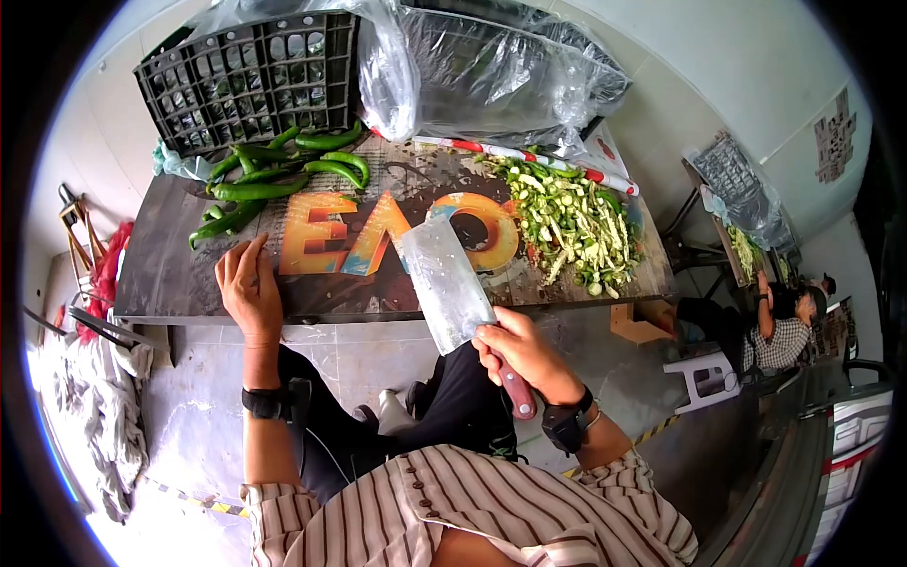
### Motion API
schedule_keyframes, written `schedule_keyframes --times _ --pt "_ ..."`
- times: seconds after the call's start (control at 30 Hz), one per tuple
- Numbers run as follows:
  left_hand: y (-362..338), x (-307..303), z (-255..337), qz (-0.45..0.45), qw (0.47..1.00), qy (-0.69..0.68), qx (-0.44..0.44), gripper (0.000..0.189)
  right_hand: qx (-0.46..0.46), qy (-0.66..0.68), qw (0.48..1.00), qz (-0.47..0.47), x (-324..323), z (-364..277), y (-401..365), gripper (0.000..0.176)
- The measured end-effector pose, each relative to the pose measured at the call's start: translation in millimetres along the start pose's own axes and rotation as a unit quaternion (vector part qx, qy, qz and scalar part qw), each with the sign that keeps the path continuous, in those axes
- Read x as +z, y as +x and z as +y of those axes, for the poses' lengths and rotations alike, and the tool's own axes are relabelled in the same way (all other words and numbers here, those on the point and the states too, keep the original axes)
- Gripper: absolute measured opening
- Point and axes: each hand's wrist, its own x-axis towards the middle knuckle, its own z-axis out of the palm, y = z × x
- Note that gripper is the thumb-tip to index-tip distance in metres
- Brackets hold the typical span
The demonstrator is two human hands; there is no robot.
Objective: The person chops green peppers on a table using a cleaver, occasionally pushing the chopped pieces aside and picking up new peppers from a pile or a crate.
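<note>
My right hand (524, 354) is closed around the brown handle of a cleaver (444, 283). Its wide blade is wet and smeared, and points up and away over the table's front edge. My left hand (250, 288) rests at the front left of the table with its fingers loosely bent and apart, holding nothing. Just beyond it lies a pile of long green chili peppers (255, 180), whole and uncut. On the right side of the table is a heap of chopped green peppers (576, 227), with pale seeds and cores showing.
The table (203, 283) has large orange letters on its top. At its back stand a black plastic crate (255, 80) and a second crate lined with clear plastic (501, 76). A red-and-white strip (529, 156) runs before them. Another person (779, 331) sits at the right.
</note>
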Motion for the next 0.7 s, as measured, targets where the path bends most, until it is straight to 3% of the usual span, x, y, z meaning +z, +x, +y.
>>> schedule_keyframes --times 0.27,0.47,0.53,0.57,0.6,0.67,0.7 --pt "0 -1 1 -0.008 1.000 -0.005 0.005 0.019 -0.003 0.026 0.995 0.101 -39 2 -19 0.009" --pt "1 -2 2 -0.009 1.000 -0.003 0.004 0.018 -0.077 -0.117 0.968 0.207 -53 4 -32 0.009" --pt "1 -2 2 -0.011 1.000 0.002 0.012 0.019 -0.153 -0.388 0.877 0.237 -50 6 -32 0.011" --pt "1 -2 2 -0.013 1.000 0.003 0.013 0.019 -0.241 -0.490 0.798 0.254 -45 5 -33 0.012" --pt "0 -1 2 -0.011 1.000 0.000 0.013 0.018 -0.241 -0.488 0.799 0.254 -38 4 -33 0.012" --pt "0 -1 1 -0.008 1.000 0.001 0.013 0.018 -0.335 -0.571 0.704 0.259 -31 3 -30 0.026" --pt "0 -1 2 -0.007 1.000 -0.001 0.014 0.018 -0.339 -0.621 0.665 0.240 -34 5 -30 0.044"
